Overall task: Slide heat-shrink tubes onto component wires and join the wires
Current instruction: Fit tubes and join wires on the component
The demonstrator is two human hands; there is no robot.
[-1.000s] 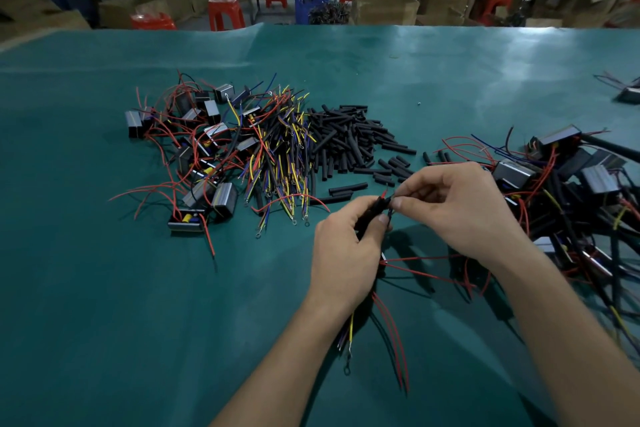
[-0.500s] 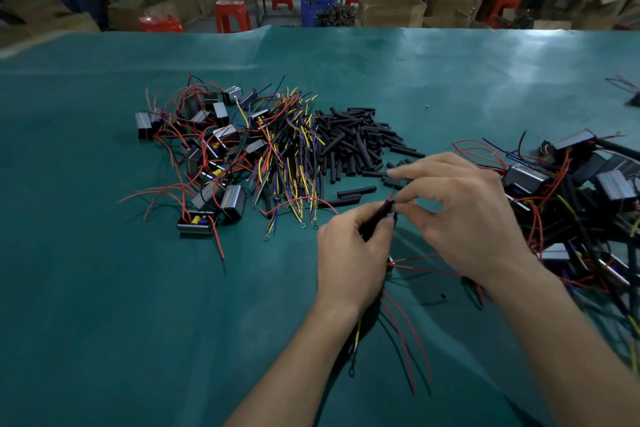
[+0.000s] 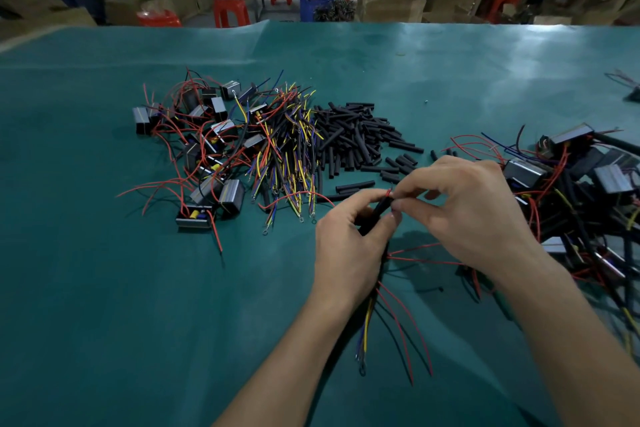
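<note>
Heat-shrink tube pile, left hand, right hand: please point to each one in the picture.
heat-shrink tube pile (image 3: 360, 135), head view, middle of the heap.
left hand (image 3: 346, 246), head view, back of the hand.
right hand (image 3: 474, 211), head view, back of the hand.

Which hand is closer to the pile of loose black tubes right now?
Right. The right hand sits just beside the tube pile's near right edge, almost touching stray tubes; the left hand is lower, farther toward the person.

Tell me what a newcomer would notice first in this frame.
Probably the two hands meeting at centre: the left hand grips a black tube while the right hand pinches a red wire at its tip. Behind them lies a pile of black tubes, with a tangle of coloured wires to its left.
</note>
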